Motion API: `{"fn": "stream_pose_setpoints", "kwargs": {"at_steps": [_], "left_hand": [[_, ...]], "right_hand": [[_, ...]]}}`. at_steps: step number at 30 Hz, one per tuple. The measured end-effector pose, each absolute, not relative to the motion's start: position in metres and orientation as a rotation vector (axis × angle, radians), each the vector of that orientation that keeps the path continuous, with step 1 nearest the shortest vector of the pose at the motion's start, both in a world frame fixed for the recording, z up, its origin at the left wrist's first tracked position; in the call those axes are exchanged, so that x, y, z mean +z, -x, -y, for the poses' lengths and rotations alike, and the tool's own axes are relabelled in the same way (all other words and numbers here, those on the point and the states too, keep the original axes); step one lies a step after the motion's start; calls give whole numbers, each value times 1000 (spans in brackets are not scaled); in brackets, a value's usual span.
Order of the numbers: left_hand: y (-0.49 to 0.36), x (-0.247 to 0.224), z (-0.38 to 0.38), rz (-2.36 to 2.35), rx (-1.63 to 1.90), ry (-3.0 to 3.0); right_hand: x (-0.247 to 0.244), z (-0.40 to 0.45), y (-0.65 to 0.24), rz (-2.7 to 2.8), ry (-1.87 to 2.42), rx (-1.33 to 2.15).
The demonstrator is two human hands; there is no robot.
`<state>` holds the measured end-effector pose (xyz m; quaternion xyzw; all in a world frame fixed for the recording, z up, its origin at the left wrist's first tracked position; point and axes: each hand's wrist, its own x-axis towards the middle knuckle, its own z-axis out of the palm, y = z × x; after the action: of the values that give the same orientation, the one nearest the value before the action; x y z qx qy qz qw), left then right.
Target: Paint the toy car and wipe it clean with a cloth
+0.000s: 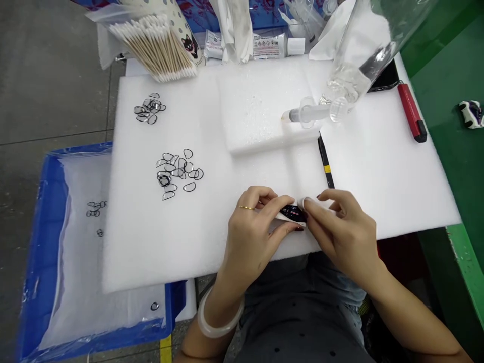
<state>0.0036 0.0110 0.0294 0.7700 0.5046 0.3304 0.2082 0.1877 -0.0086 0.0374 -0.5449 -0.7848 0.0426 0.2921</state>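
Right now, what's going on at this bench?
A person seated at a white foam sheet holds a small dark part between both hands, left hand and right hand, over the sheet's near edge. The right fingers seem to press a bit of white material against it. Two piles of thin black rings lie to the left, a syringe ahead.
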Motion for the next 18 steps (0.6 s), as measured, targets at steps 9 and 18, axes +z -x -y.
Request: {"fn": "stream_pose_setpoints", "kwargs": {"at_steps": [9,18], "left_hand": [[-5,30,-11,-1403,940,-2134],[-4,37,-10,-1331,1257,-2317]], "right_hand": [[63,-19,-235,2001,1546,216],[56,-8,-207,2231,1248,360]]}}
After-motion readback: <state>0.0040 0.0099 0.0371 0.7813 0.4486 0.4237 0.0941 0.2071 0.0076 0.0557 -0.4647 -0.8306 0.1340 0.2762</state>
